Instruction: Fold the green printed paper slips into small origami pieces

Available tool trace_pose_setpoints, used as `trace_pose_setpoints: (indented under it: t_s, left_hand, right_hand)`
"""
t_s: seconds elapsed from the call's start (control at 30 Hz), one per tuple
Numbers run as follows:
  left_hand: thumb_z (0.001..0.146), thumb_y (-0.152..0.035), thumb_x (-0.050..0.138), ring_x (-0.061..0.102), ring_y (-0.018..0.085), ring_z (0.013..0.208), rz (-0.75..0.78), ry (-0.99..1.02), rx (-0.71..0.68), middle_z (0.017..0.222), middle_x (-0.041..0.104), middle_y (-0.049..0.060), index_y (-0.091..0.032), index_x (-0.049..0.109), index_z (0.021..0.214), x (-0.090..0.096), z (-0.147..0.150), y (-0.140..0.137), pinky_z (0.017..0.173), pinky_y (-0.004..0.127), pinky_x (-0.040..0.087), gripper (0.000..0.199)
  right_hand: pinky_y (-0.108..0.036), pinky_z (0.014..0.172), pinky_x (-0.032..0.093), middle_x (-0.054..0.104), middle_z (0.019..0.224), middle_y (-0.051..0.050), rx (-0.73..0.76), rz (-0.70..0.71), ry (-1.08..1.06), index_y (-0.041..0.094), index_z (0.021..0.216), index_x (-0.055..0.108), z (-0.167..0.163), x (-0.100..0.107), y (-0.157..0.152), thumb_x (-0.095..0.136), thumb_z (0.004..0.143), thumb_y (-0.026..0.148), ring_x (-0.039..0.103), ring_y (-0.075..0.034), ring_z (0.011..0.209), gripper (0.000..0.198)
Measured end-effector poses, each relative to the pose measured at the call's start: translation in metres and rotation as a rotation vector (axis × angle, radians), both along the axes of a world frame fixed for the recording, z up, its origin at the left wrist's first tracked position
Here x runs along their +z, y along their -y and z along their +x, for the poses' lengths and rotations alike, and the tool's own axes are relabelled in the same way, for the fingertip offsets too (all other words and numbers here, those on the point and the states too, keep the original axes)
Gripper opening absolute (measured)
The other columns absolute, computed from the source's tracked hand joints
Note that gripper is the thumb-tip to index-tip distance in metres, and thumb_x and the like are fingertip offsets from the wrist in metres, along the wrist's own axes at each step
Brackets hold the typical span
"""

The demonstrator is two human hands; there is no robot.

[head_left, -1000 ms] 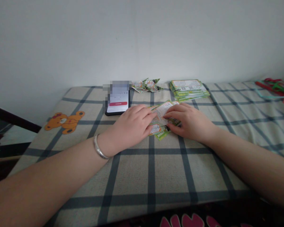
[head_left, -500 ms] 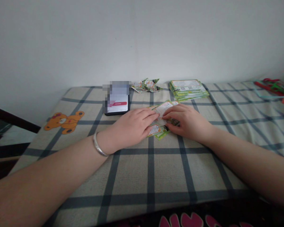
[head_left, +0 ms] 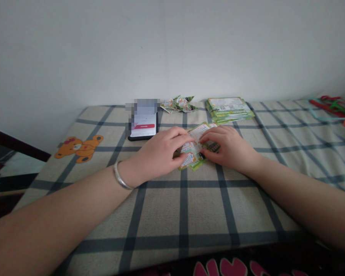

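The left hand (head_left: 162,153) has lifted its fingers into an arch, its thumb now parted from them, where half a second ago they lay lower over the cards (head_left: 188,158); the right hand (head_left: 232,147) has hardly stirred. The cards, green-edged and overlapping, lie on the checked cloth (head_left: 161,214) between the two hands. On the left I see a clear gap between thumb and fingers, the tips at the cards. The right fingers curl over the cards' other side, thumb a little apart; I can't tell whether they pinch anything. A bangle (head_left: 121,176) circles the left wrist. Beyond that hand lies a phone (head_left: 144,128), lit, with folded papers (head_left: 179,103) just beside it. A stack (head_left: 229,108) of similar cards sits near the wall (head_left: 172,50), beyond the right hand.
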State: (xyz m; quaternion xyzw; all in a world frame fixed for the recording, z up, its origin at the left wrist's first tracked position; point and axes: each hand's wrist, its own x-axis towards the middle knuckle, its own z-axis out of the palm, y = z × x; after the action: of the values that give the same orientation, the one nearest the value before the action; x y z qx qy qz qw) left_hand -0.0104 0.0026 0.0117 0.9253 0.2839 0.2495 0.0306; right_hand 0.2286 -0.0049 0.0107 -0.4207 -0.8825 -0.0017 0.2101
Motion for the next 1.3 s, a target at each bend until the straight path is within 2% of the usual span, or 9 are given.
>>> trace_pose_setpoints:
  t_s: [0.23,0.37,0.57,0.7,0.9,1.13,1.3]
  left_hand:
    - [0.085,-0.006,0.059,0.056,0.018,0.117,0.07,0.109,-0.042,0.124,0.057,0.009,-0.016,0.055,0.128,0.002,0.003,0.002,0.104,0.035,0.049,0.044]
    - [0.083,-0.002,0.059,0.055,0.018,0.12,0.057,0.179,-0.018,0.125,0.058,0.008,-0.017,0.051,0.131,0.005,0.004,0.005,0.106,0.036,0.048,0.051]
    - [0.085,-0.004,0.058,0.058,0.015,0.115,0.064,0.213,-0.042,0.119,0.062,0.007,-0.016,0.054,0.128,0.005,0.003,0.004,0.102,0.033,0.05,0.044]
    - [0.088,-0.006,0.057,0.061,0.014,0.108,0.1,0.242,-0.07,0.112,0.066,0.005,-0.015,0.059,0.121,0.007,0.004,0.006,0.096,0.029,0.051,0.034]
    - [0.091,-0.016,0.06,0.066,0.013,0.094,0.14,0.27,-0.079,0.093,0.072,0.001,-0.019,0.066,0.098,0.012,0.004,0.008,0.086,0.028,0.053,0.009]
    - [0.091,-0.014,0.059,0.065,0.014,0.09,0.17,0.259,-0.112,0.09,0.071,0.002,-0.019,0.066,0.091,0.015,0.001,0.004,0.083,0.032,0.052,0.008]
    - [0.086,-0.008,0.057,0.063,0.016,0.087,0.178,0.202,-0.085,0.087,0.07,0.001,-0.018,0.061,0.082,0.011,-0.001,-0.004,0.082,0.033,0.05,0.011]
  right_hand:
    - [-0.034,0.076,0.044,0.068,0.083,-0.006,0.006,-0.058,-0.107,0.017,0.086,0.064,-0.002,0.003,-0.001,0.066,0.082,0.028,0.061,-0.022,0.08,0.012]
    - [-0.032,0.074,0.042,0.065,0.08,-0.006,0.061,-0.046,-0.107,0.017,0.081,0.06,-0.004,0.006,0.002,0.064,0.084,0.025,0.059,-0.02,0.079,0.01]
    - [-0.031,0.071,0.04,0.062,0.076,-0.005,0.092,-0.031,-0.116,0.017,0.077,0.058,-0.003,0.007,0.003,0.063,0.084,0.023,0.056,-0.019,0.076,0.011]
    - [-0.031,0.071,0.041,0.062,0.077,-0.005,0.104,-0.053,-0.132,0.018,0.077,0.057,-0.002,0.007,0.002,0.063,0.085,0.022,0.056,-0.019,0.077,0.01]
    - [-0.033,0.075,0.043,0.064,0.08,-0.005,0.131,-0.008,-0.11,0.019,0.081,0.058,-0.001,0.006,0.004,0.063,0.085,0.022,0.057,-0.02,0.08,0.007]
    - [-0.032,0.075,0.045,0.065,0.086,-0.004,0.136,0.038,-0.119,0.02,0.087,0.06,0.001,0.008,0.004,0.063,0.085,0.018,0.058,-0.02,0.084,0.004]
    - [-0.032,0.076,0.045,0.066,0.09,-0.005,0.156,0.053,-0.092,0.019,0.091,0.063,0.003,0.007,0.003,0.064,0.082,0.015,0.058,-0.02,0.087,0.01]
